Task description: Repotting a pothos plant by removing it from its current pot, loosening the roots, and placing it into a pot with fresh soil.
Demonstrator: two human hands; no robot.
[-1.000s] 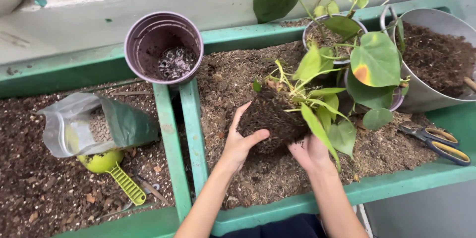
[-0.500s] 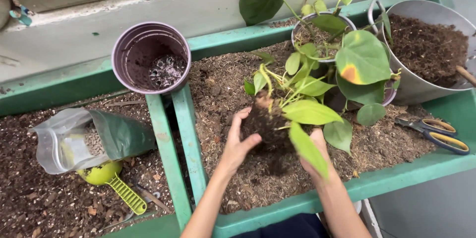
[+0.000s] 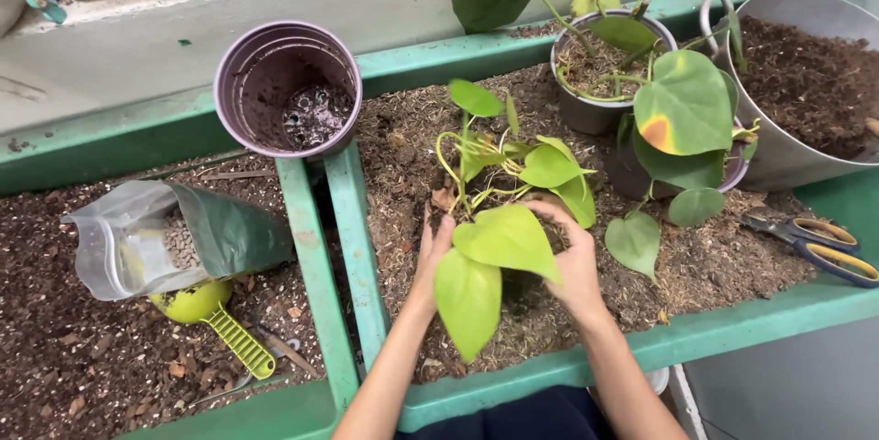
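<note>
The left hand (image 3: 432, 257) and right hand (image 3: 572, 261) are cupped around the dark root ball of a small bare-rooted plant with lime-green heart-shaped leaves (image 3: 504, 239), fingers curled inward and pressing the clump from both sides; it sits over the loose brown soil of the right-hand green plastic tray (image 3: 732, 321), near its front edge. The grip appears sound: to do this well, the palms should support the roots from beneath and beside, not squeeze the stems, and the large front leaves should hang clear of the fingers. The empty round purple plastic pot (image 3: 287, 87), with a little dark grit at its bottom, stands upright on the back rim between the two trays, well apart from the hands. In the left tray, a clear and dark-green plastic pouch (image 3: 174, 240) lies on its side, mouth open, pale granules visible inside; any label cannot be read. A yellow-green plastic scoop (image 3: 215, 316) lies touching it. Yellow-and-grey-handled scissors (image 3: 815, 243) rest at the right edge, beside a grey metal bucket of soil (image 3: 787, 152).
</note>
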